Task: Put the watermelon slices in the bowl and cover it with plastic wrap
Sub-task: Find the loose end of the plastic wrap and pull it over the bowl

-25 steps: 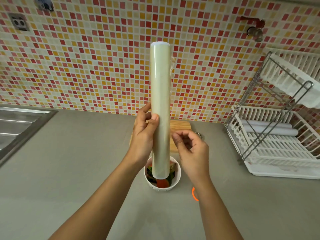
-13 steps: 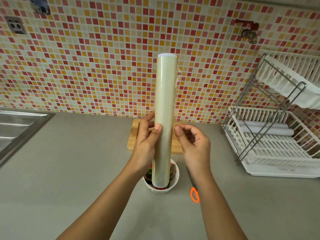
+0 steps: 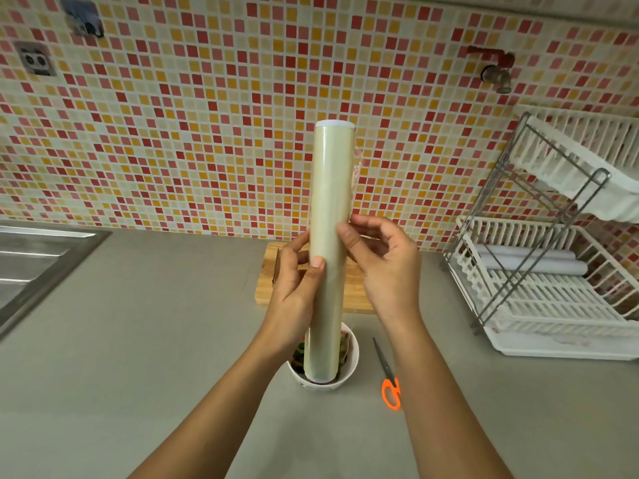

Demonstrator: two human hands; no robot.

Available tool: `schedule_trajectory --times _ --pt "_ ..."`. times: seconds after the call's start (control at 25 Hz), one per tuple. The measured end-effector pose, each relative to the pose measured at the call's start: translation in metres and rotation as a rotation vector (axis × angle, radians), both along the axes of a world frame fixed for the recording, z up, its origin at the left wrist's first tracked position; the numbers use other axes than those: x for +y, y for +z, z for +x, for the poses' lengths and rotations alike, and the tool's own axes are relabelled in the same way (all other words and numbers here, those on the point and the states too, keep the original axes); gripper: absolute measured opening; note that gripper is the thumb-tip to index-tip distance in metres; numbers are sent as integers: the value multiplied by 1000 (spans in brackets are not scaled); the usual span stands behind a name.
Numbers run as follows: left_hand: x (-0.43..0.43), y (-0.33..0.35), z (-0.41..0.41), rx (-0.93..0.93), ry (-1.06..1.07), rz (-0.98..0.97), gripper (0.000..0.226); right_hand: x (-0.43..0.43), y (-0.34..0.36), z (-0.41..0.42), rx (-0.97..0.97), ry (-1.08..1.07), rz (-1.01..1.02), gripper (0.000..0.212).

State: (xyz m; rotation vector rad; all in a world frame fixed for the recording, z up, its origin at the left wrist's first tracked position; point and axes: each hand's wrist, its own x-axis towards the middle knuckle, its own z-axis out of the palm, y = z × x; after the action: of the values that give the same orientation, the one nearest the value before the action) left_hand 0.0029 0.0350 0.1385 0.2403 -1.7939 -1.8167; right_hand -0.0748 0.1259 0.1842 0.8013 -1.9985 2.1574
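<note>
A long pale roll of plastic wrap stands upright in the air over the counter. My left hand grips its lower half from the left, thumb across the front. My right hand is at the roll's right side, thumb and fingertips touching its edge, where a loose bit of film shows higher up. Below the roll sits a small white bowl with watermelon slices, green rind showing; the roll hides most of the bowl's inside.
A wooden cutting board lies behind the hands against the tiled wall. Orange-handled scissors lie right of the bowl. A white dish rack stands at the right, a steel sink at the left.
My right hand has moved up and left from beside the roll until its fingertips touch the roll's right edge. The view has tilted down a little; the scissors show more fully.
</note>
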Motion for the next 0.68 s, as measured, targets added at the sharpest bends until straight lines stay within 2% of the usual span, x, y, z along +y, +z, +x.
schedule_trajectory --times 0.16,0.28,0.4,0.6,0.68 --pt "-1 0 1 -27 24 -90 46 -1 -3 3 54 -57 -2 13" --pt "0 0 0 -17 24 -19 48 -2 -5 8 102 -60 57 26" --pt "2 1 0 15 1 33 43 2 -8 9 59 23 46 39" --pt "1 0 0 21 9 2 44 7 -13 3 94 -13 102 9" --pt "1 -2 0 7 14 -4 45 7 -12 0 152 -36 157 4"
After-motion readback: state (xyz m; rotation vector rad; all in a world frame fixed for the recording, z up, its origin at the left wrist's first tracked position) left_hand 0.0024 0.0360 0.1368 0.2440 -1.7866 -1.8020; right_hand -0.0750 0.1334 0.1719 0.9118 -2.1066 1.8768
